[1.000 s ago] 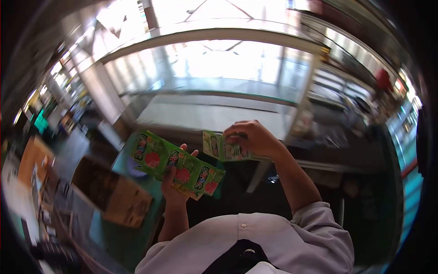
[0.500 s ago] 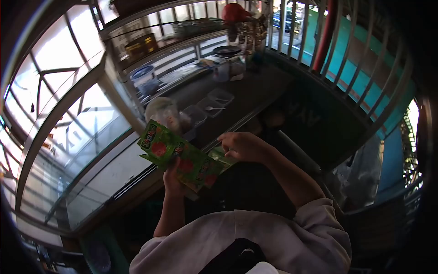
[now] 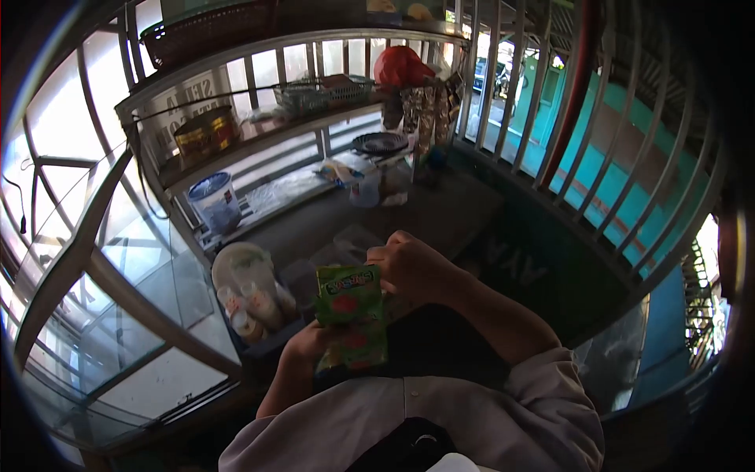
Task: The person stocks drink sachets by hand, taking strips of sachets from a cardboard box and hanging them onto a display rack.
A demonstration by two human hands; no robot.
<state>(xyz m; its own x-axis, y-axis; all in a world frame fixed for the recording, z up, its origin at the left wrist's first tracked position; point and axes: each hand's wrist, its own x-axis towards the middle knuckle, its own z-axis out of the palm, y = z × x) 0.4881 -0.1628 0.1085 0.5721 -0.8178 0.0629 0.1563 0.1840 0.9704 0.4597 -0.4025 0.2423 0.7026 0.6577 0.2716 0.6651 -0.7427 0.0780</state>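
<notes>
A strip of green sachets (image 3: 346, 303) with red pictures and dark lettering hangs upright in front of my body. My left hand (image 3: 309, 341) is closed around its lower left side. At the top right edge of the strip, my right hand (image 3: 413, 269) is curled shut, its fingers pinching the sachet's edge, though the fingertips are partly hidden. Behind the strip, clear plastic containers (image 3: 303, 275) sit on the dark counter (image 3: 464, 208). A rounded whitish container (image 3: 236, 267) and cups or bottles with pale contents (image 3: 259, 305) stand to the left.
A white and blue bucket (image 3: 214, 203) stands by the left shelf post. The shelf holds a yellowish tin (image 3: 203, 138), a green basket (image 3: 326, 94) and a red bag (image 3: 401, 67). A black plate (image 3: 380, 142) lies below. Metal bars (image 3: 543, 102) line the right side; glass panels the left.
The sachet strip has swung from slanted to upright, nearer my body. My right hand has come to its top edge. The view has shifted, showing more of the shelf.
</notes>
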